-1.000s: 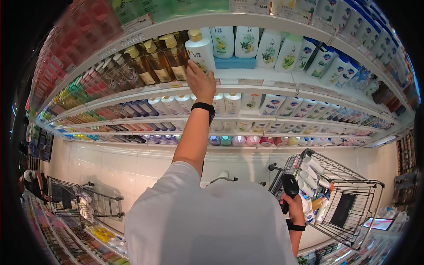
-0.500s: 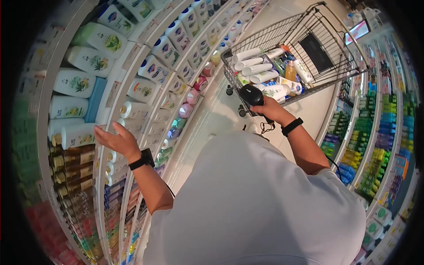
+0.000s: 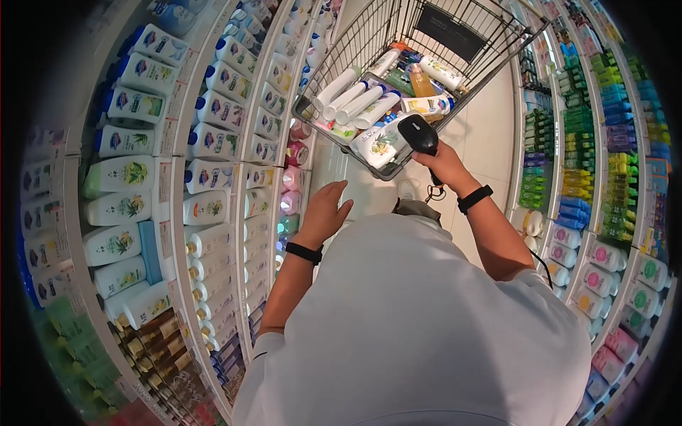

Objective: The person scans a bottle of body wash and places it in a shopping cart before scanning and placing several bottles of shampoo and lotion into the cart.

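Your left hand point(image 3: 327, 213) has come off the shelf bottles since the last frame and now hangs out in front of you, and your view has swung round so the cart sits nearer the top middle. That left hand is loosely spread, thumb apart, nothing showing in it, touching neither the shelf nor the cart. Your right hand point(image 3: 447, 169) is wrapped round the handle of a black handheld scanner point(image 3: 418, 133), fingers well closed, with a thin cord point(image 3: 435, 192) dangling below. I'd guess the scanner's light and stiff, so the handle's the spot to hold. Just past its head, in the near end of the cart point(image 3: 304, 108), there's a white bottle point(image 3: 380, 148) with a plant print, lying tilted. Looks like semi-stiff plastic, probably hefty if full and a bit slick, so I'd take it round the middle of the body, not by the cap. Behind that you've got white tubes point(image 3: 352, 103) side by side, likely smooth and prone to rolling, then an amber bottle point(image 3: 421, 84), and a dark panel point(image 3: 450, 32) on the cart's far side.
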Demonstrator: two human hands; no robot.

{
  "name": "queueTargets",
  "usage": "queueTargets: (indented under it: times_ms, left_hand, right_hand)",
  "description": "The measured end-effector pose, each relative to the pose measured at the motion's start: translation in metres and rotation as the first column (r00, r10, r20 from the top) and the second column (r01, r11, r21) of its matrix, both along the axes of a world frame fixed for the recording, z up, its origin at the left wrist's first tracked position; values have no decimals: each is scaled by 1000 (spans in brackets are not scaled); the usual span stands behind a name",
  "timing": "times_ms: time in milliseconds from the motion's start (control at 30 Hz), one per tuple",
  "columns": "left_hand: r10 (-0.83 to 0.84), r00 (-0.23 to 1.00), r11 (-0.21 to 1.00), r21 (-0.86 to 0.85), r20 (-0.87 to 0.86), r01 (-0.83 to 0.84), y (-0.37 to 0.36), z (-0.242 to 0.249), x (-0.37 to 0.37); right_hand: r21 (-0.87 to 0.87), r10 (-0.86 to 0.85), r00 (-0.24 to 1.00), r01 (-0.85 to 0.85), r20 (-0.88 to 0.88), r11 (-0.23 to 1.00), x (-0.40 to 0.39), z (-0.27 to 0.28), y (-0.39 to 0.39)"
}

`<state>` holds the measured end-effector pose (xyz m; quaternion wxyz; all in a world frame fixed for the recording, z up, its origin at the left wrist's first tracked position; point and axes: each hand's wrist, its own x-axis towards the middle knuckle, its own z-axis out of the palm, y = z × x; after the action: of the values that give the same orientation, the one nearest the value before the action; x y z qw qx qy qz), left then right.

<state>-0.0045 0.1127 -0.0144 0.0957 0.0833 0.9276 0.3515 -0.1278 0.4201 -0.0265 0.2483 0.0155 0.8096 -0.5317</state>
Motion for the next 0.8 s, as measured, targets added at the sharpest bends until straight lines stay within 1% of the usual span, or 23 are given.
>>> queueTargets:
  times_ms: [67,100,200,233,333,400,433,500,533,567,600,667,700,733,800]
  left_hand:
    - [-30,997,999,-12,-74,29,11,-3,-19]
    - [-48,997,999,-21,-66,47,16,-4,-31]
    - [-84,993,996,-46,-83,80,34,-7,-75]
    - [-100,991,994,-57,-90,95,43,-5,-93]
    - [-149,982,986,-88,-115,139,72,-11,-141]
    - [-188,981,979,-90,-41,184,92,-16,-169]
    - [-204,978,972,-107,51,209,102,-13,-179]
    - [-227,972,966,-114,56,232,117,-23,-188]
    - [-240,969,962,-117,59,245,122,-33,-192]
    - [-264,964,951,-159,25,265,122,-50,-193]
    - [-271,962,948,-165,32,272,124,-60,-192]
    - [-252,951,926,-240,180,291,123,-74,-191]
    - [-286,927,907,-242,245,344,118,-84,-191]
    - [-299,924,904,-240,238,354,118,-81,-194]
    - [-295,926,896,-267,235,354,116,-77,-189]
  right_hand:
    - [-122,-54,997,60,52,991,6,-3,20]
    - [-135,-77,993,88,89,987,11,12,26]
    - [-209,-131,982,157,133,965,20,-17,61]
    - [-199,-141,975,174,170,964,22,-18,71]
    - [-244,-211,962,250,175,937,24,-20,99]
    - [-187,-242,950,279,197,942,21,-33,119]
    - [-176,-270,940,308,208,935,20,-37,128]
    - [-140,-341,917,373,207,917,18,-54,149]
    - [-140,-344,916,376,205,916,16,-65,161]
    - [-48,-387,896,406,216,913,17,-76,172]
    - [42,-432,873,435,228,900,23,-90,181]
    - [127,-509,828,493,234,861,40,-117,200]
    - [159,-540,807,516,239,842,52,-127,207]
    - [196,-581,772,547,260,814,63,-128,211]
    - [287,-589,713,514,380,808,89,-131,218]
